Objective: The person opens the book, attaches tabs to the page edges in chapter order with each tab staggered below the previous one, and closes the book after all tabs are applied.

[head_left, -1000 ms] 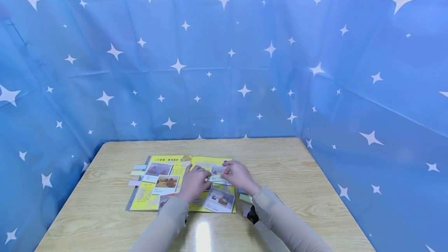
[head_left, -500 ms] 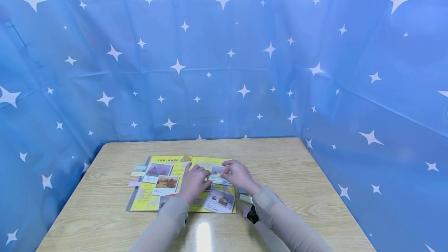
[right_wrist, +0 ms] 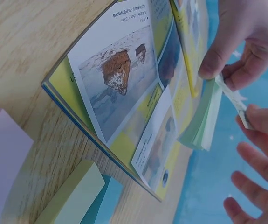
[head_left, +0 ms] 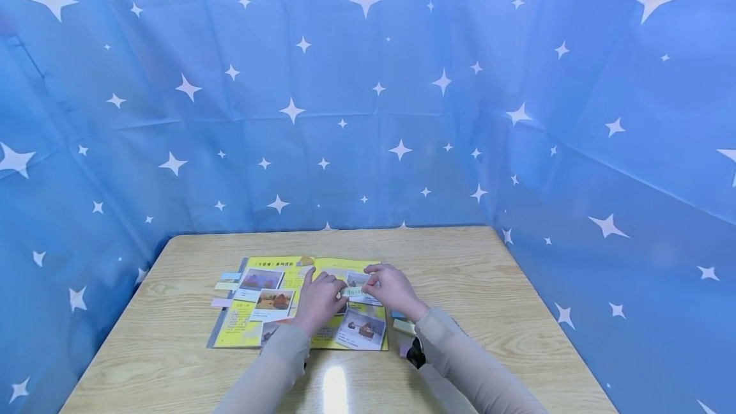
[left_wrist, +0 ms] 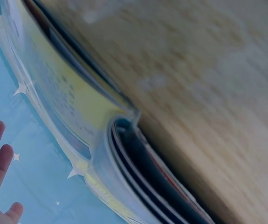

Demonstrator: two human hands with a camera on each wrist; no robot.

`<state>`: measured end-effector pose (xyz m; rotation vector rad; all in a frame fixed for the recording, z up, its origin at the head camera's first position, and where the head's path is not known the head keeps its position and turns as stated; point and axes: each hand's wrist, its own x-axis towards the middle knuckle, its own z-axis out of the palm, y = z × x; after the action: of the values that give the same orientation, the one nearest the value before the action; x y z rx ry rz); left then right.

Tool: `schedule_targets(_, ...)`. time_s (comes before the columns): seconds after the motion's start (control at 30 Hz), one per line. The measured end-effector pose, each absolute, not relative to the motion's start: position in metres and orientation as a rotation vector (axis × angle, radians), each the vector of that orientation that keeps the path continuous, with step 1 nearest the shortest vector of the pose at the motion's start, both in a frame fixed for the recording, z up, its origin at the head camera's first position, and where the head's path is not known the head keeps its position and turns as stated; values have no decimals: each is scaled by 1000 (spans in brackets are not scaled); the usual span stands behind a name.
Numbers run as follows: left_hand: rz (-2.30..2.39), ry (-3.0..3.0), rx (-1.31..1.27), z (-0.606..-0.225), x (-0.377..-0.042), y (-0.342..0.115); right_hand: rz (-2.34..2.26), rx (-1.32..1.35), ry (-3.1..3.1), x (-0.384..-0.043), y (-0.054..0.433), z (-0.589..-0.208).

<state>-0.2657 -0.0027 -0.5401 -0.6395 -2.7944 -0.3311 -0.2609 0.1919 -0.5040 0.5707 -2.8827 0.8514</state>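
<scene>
Above the right page of an open yellow magazine [head_left: 244,331], both hands meet at a small pad of green sticky notes [right_wrist: 202,119]. The left hand [head_left: 319,302] pinches the pad's upper end between thumb and finger; its other fingers are spread in the head view. A narrow pale strip [right_wrist: 236,102] with writing runs from that end, and the right hand [head_left: 393,289] pinches its free end. In the right wrist view, the right hand's [right_wrist: 266,140] remaining fingers stand apart. At the left wrist view's edge, fingers [left_wrist: 1,161] show beside a sliver of green.
Coloured tabs [head_left: 226,285] stick out past the magazine's left edge. To its right lie a yellow-green pad [right_wrist: 73,193], a blue pad [right_wrist: 105,198] and a lilac pad [right_wrist: 5,158] on the wooden table [head_left: 489,286]. A blue starry curtain [head_left: 368,114] surrounds the far sides.
Both hands hold nearly still over the magazine. The pale strip between them shifts only slightly.
</scene>
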Motion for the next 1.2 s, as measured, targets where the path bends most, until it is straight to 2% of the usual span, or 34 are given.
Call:
schedule_targets(0.4,-295,-2731,-662,-543,-263,-2,885,569,-2897,-257,195,-502)
schedule_targets(0.9,-314,-2722,-634,-541,-266,-9,1071,379,-2843,-271,227,-494)
schedule_targets(1.2,-306,-2733,-872,-529,-239,18,1176,203,-2812,-275,249,-495)
